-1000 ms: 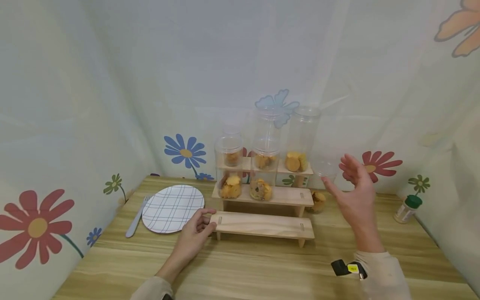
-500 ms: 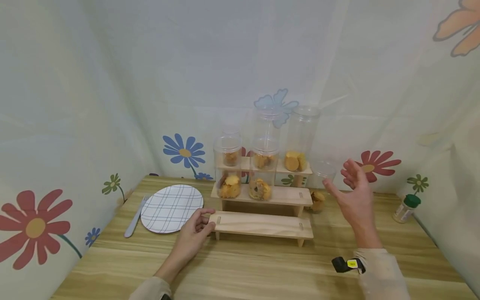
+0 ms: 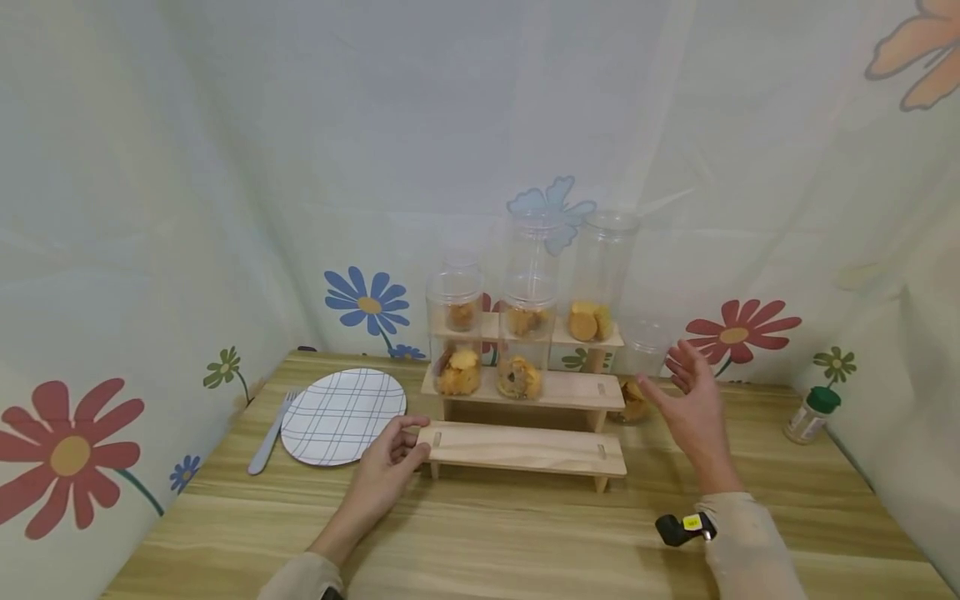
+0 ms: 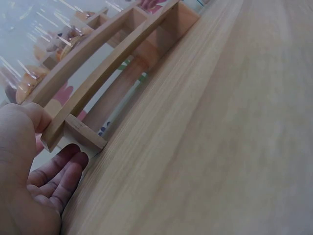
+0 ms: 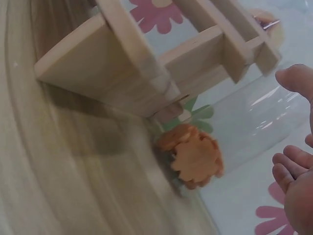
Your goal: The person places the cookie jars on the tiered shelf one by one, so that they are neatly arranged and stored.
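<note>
At the left end of the lowest step of a tiered wooden shelf (image 3: 525, 446), my left hand (image 3: 390, 458) pinches the board's end between thumb and index finger. In the left wrist view, the other fingers curl loosely below that board (image 4: 98, 83). My right hand (image 3: 693, 408) has its thumb and fingers spread apart beside a clear jar (image 3: 647, 346) that stands on the table right of the shelf. Cookies (image 5: 195, 159) lie at the bottom of this jar, in the right wrist view; the hand's thumb and fingers are at that frame's right edge, and contact with the jar cannot be made out.
Clear cookie jars stand on the upper steps, including one on the middle step (image 3: 522, 375) and a tall one (image 3: 596, 321) on top. A checked plate (image 3: 345, 417) and a fork (image 3: 272, 435) lie left. A green-capped shaker (image 3: 812, 414) stands right. Flowered cloth hangs behind.
My right hand has moved down and to the left, closer to the clear jar beside the shelf. The left hand stays at the shelf's end.
</note>
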